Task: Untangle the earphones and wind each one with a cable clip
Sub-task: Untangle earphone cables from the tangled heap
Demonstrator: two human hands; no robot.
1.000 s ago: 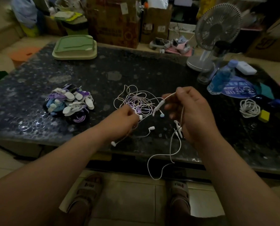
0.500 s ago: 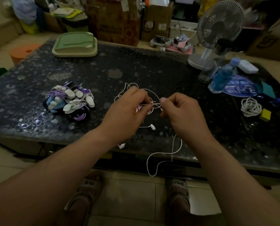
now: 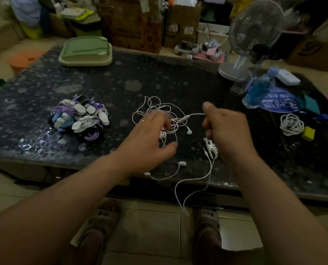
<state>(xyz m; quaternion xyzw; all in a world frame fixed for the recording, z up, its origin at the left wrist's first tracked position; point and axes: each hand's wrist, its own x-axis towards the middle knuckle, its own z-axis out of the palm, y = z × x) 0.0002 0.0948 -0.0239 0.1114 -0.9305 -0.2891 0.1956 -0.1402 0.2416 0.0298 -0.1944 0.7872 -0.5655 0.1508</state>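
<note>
Tangled earphones [image 3: 155, 108] lie mid-counter [image 3: 159, 77]. L hand [image 3: 149, 138]: fingers curled into the tangle, pinching cords. R hand [image 3: 230, 134]: pinches one white cord [image 3: 195, 114] stretched from the tangle, w/ white cable clip [image 3: 210, 145] under its palm. The cord's slack hangs over the counter edge. Clip pile [image 3: 79, 117] sits at left.

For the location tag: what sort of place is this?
Probably a lived-in room in a home: a low dark table with a desk fan on it, cardboard boxes on the floor behind, and small shoes beside them.
</note>
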